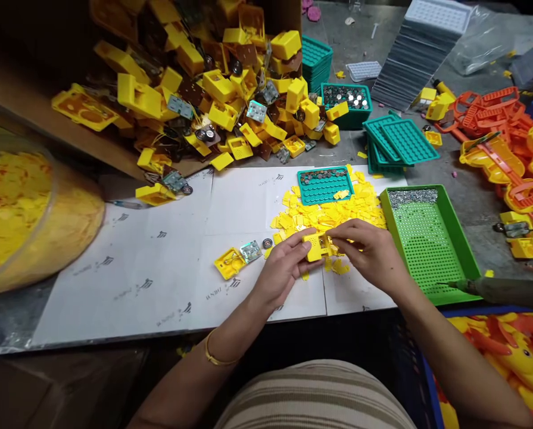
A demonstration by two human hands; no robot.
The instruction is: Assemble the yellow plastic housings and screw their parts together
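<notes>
My left hand is closed around a small yellow plastic housing with a pattern of little holes on its face. At the housing's right end, the fingers of my right hand are pinched together; whatever is between them is hidden. Just left of my left hand, an open yellow housing half lies on the white sheet, with a circuit board and a small round speaker beside it. Beyond my hands spreads a heap of flat yellow plastic pieces, partly under a teal tray holding a row of round metal parts.
A green perforated tray with small screws stands at right, an electric screwdriver reaching over its corner. Yellow housings spill from a cardboard box at back left. A tub of yellow pieces stands left; orange parts lie right.
</notes>
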